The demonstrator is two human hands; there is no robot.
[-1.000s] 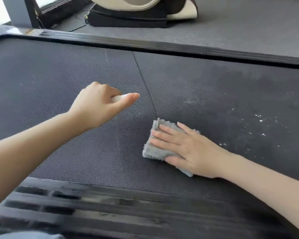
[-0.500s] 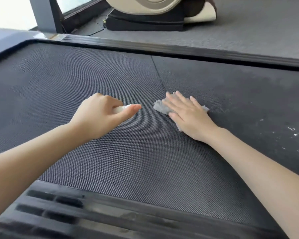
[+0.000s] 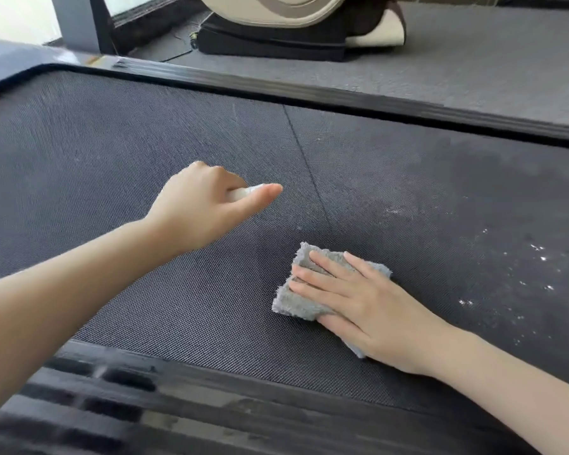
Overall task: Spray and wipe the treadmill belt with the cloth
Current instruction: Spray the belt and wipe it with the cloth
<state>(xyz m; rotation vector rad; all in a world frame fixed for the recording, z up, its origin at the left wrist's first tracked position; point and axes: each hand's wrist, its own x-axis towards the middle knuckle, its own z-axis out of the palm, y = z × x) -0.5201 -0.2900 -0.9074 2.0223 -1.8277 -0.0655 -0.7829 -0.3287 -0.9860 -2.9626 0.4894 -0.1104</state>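
The dark textured treadmill belt (image 3: 112,165) fills most of the view. My right hand (image 3: 362,300) lies flat with straight fingers on a folded grey cloth (image 3: 296,303), pressing it onto the belt near the front edge. My left hand (image 3: 204,208) hovers over the belt's middle, curled round a small white spray bottle (image 3: 243,193), of which only the tip shows beside the thumb. White droplets and specks (image 3: 539,254) dot the belt at the right.
A black ribbed side rail (image 3: 145,405) runs along the near edge and another rail (image 3: 342,96) along the far edge. Beyond it lies grey carpet (image 3: 473,60) with a beige and black machine base (image 3: 276,34). A dark post (image 3: 79,24) stands at the far left.
My right hand has drawn the cloth back from the belt's middle toward the near edge. My left hand has kept its grip on the bottle and stayed over the same spot.
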